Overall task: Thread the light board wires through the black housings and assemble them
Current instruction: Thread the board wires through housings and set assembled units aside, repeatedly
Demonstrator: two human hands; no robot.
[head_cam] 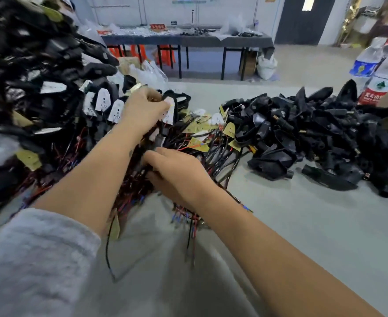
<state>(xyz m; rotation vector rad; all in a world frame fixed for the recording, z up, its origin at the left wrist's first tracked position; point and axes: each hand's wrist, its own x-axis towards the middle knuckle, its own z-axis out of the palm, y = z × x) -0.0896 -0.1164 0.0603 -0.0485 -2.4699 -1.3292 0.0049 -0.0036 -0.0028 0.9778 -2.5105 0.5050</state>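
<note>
1. L hand [143,108] is up over the middle of the bench w/ fingers curled in, pinching a white light board [169,110] at its top edge; the board sits inside a black housing [177,104] just right of the fingers.
2. R hand [177,172] is lower & nearer me, fingers curled down into the tangle of red/black wires [213,156]. It looks clamped on a wire bundle, but I can't see the fingertips, they're buried.
3. A dark connector stub [158,139] runs between the two hands, from the held board down toward the R hand.
4. Loose light boards [199,128], white & yellowish, lie on the wires just right of the L hand.
5. Big pile of empty black housings [314,138] sits on the grey table [291,225] to the right, apart from both hands.
6. Tall heap of assembled units [39,76], black shells w/ white boards showing, fills the left side, blurred.
7. Water bottles [378,72] stand at far right behind the housing pile.
8. Grey sleeve [33,259] covers my L upper forearm; R forearm is bare.
9. Another worktable [188,40] w/ parts on it stands across the room.
</note>
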